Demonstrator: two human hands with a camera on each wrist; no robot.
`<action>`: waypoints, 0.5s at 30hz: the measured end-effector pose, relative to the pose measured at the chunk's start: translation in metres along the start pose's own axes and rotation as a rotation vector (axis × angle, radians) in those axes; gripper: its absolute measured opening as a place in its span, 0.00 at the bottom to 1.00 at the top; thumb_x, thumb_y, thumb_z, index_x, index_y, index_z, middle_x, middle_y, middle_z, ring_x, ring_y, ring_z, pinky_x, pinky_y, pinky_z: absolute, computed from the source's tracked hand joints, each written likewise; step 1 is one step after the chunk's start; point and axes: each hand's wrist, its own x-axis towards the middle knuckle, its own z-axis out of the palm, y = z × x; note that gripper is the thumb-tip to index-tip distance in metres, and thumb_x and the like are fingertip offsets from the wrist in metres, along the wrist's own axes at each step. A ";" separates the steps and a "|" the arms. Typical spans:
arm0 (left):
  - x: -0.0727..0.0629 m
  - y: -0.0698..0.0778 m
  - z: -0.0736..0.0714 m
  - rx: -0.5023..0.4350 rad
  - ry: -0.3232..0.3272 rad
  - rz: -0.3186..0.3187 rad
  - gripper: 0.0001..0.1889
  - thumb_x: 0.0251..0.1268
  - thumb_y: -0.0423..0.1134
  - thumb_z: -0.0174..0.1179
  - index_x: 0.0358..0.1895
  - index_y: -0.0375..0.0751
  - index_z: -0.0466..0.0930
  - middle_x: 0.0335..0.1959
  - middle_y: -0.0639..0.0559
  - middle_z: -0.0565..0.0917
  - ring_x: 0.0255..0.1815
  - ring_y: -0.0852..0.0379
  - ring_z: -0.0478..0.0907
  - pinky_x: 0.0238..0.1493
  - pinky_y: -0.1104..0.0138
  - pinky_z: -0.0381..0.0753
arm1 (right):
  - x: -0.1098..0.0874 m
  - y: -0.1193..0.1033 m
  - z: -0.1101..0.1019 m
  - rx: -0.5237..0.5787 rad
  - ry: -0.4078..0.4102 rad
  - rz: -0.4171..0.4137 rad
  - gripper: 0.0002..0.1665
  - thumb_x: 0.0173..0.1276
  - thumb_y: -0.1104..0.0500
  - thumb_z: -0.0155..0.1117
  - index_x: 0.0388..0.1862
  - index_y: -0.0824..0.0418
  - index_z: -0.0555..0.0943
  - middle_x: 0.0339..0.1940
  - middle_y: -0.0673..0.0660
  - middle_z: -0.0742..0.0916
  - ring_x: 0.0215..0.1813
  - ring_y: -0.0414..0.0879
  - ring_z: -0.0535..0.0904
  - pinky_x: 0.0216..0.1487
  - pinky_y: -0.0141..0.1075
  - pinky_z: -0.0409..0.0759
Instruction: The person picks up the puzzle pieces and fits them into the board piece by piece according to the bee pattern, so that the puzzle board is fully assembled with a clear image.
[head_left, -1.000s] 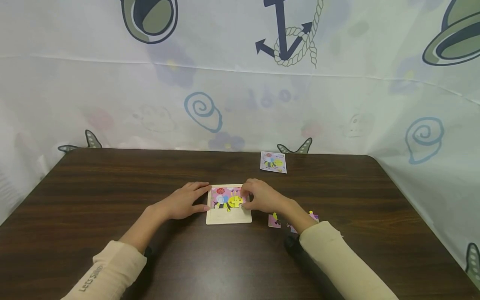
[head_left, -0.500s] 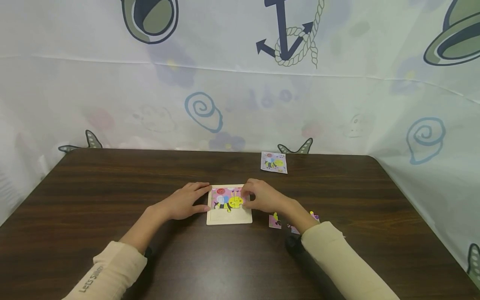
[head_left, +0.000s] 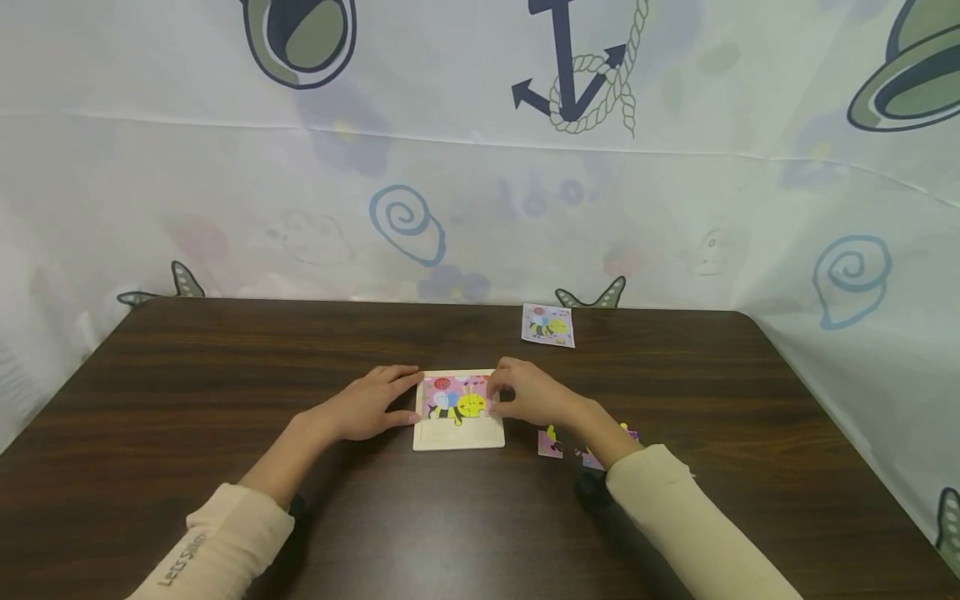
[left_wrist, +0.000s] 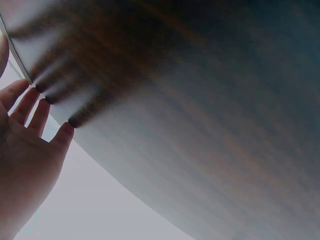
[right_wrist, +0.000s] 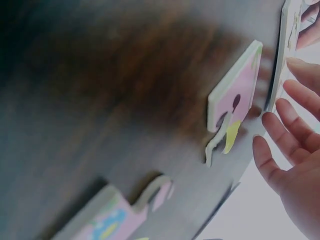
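A white cloth [head_left: 472, 100] printed with anchors, shells and starfish hung behind the dark wood-grain table [head_left: 172, 400]. Over the table reached two arms in cream sleeves, the left sleeve [head_left: 221, 537] lettered, the right sleeve [head_left: 697, 521] plain. Between the hands, flat on the table, lay a pale wooden puzzle frame [head_left: 459, 439]. The left hand [head_left: 363, 406] was spread, its fingers extended and its thumb well apart from them, touching the frame's left edge without gripping it. The right hand [head_left: 531, 395] was at the frame's right side, its fingers loosely bent and parted, the tips touching there rather than pinching anything. Joined pieces [head_left: 452, 397] showing a yellow-headed bee on pink filled the far part of the frame; the near strip was bare wood. Beyond the frame, near the table's far edge, a picture card [head_left: 547, 326] bore the same bee. Smallest were the loose pieces [head_left: 550, 444] near the right forearm, some partly hidden by it.
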 end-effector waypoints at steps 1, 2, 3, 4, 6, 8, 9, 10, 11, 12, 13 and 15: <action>0.000 0.000 0.000 -0.001 0.000 -0.002 0.33 0.62 0.47 0.58 0.66 0.33 0.60 0.65 0.37 0.61 0.65 0.38 0.56 0.60 0.45 0.58 | 0.000 0.000 0.000 0.000 0.001 -0.004 0.08 0.56 0.62 0.68 0.34 0.63 0.81 0.35 0.54 0.77 0.39 0.47 0.73 0.44 0.36 0.74; 0.000 0.001 0.000 -0.002 0.001 -0.003 0.33 0.62 0.47 0.58 0.66 0.33 0.60 0.65 0.37 0.62 0.65 0.38 0.56 0.60 0.45 0.58 | 0.000 0.000 0.000 0.002 0.000 -0.005 0.07 0.56 0.62 0.68 0.34 0.63 0.81 0.35 0.54 0.77 0.39 0.47 0.73 0.44 0.36 0.74; 0.000 0.001 0.000 -0.003 0.001 -0.004 0.33 0.62 0.47 0.58 0.66 0.33 0.61 0.65 0.37 0.62 0.65 0.38 0.57 0.60 0.45 0.59 | -0.001 0.000 0.000 0.002 0.001 -0.010 0.07 0.56 0.62 0.68 0.34 0.63 0.81 0.35 0.54 0.77 0.38 0.47 0.73 0.44 0.36 0.74; 0.000 0.001 0.000 -0.003 0.001 -0.006 0.33 0.62 0.47 0.58 0.66 0.33 0.61 0.65 0.37 0.62 0.65 0.38 0.57 0.60 0.45 0.59 | -0.001 0.000 -0.001 0.003 0.001 -0.010 0.07 0.56 0.62 0.68 0.34 0.63 0.81 0.35 0.54 0.77 0.38 0.47 0.73 0.43 0.36 0.74; 0.000 0.001 0.000 -0.002 0.001 -0.005 0.33 0.62 0.47 0.58 0.66 0.33 0.61 0.65 0.37 0.61 0.65 0.39 0.56 0.60 0.45 0.59 | -0.001 0.000 -0.001 0.006 0.000 -0.010 0.07 0.57 0.62 0.68 0.34 0.63 0.81 0.35 0.54 0.77 0.38 0.47 0.73 0.43 0.36 0.73; 0.000 0.000 0.000 -0.001 0.001 -0.002 0.33 0.62 0.48 0.57 0.66 0.33 0.60 0.65 0.37 0.61 0.65 0.39 0.56 0.60 0.45 0.59 | -0.001 0.000 -0.001 0.008 -0.003 -0.004 0.08 0.57 0.61 0.68 0.35 0.62 0.81 0.34 0.53 0.76 0.38 0.48 0.72 0.42 0.35 0.73; 0.001 0.000 0.000 -0.001 0.001 0.000 0.33 0.62 0.48 0.57 0.66 0.33 0.60 0.65 0.37 0.61 0.65 0.39 0.56 0.60 0.45 0.59 | -0.001 0.000 -0.001 0.008 -0.003 -0.005 0.08 0.57 0.61 0.68 0.35 0.62 0.81 0.34 0.53 0.76 0.38 0.48 0.72 0.42 0.35 0.72; 0.001 0.000 0.000 -0.001 0.001 0.001 0.33 0.62 0.48 0.57 0.66 0.33 0.60 0.65 0.37 0.61 0.65 0.39 0.56 0.60 0.45 0.59 | -0.001 0.000 -0.001 0.009 -0.004 -0.003 0.08 0.57 0.61 0.67 0.35 0.62 0.81 0.34 0.53 0.76 0.38 0.48 0.72 0.42 0.35 0.72; 0.001 0.000 0.000 -0.001 0.001 0.002 0.33 0.62 0.48 0.57 0.66 0.33 0.60 0.65 0.37 0.61 0.65 0.39 0.56 0.60 0.45 0.59 | -0.001 0.000 -0.001 0.009 -0.004 -0.004 0.08 0.57 0.60 0.67 0.35 0.62 0.81 0.34 0.53 0.76 0.38 0.48 0.72 0.42 0.35 0.72; 0.001 0.000 0.000 -0.001 0.001 0.002 0.33 0.62 0.48 0.57 0.66 0.33 0.60 0.65 0.37 0.61 0.65 0.39 0.56 0.60 0.45 0.59 | -0.001 0.001 -0.001 0.009 -0.005 -0.004 0.08 0.58 0.60 0.67 0.35 0.61 0.81 0.34 0.53 0.76 0.38 0.48 0.72 0.42 0.34 0.72; 0.001 0.000 0.000 0.000 0.000 0.002 0.33 0.62 0.48 0.57 0.66 0.33 0.60 0.65 0.37 0.61 0.65 0.39 0.56 0.60 0.45 0.59 | -0.001 0.001 -0.001 0.008 -0.006 -0.004 0.08 0.58 0.60 0.67 0.35 0.61 0.81 0.34 0.53 0.76 0.38 0.48 0.72 0.41 0.34 0.72; 0.001 0.000 0.000 0.000 -0.002 0.001 0.34 0.62 0.48 0.57 0.66 0.33 0.60 0.65 0.37 0.61 0.65 0.39 0.56 0.60 0.45 0.59 | -0.001 0.001 0.000 0.008 -0.009 -0.003 0.08 0.58 0.60 0.67 0.36 0.61 0.81 0.34 0.53 0.76 0.38 0.48 0.72 0.41 0.34 0.72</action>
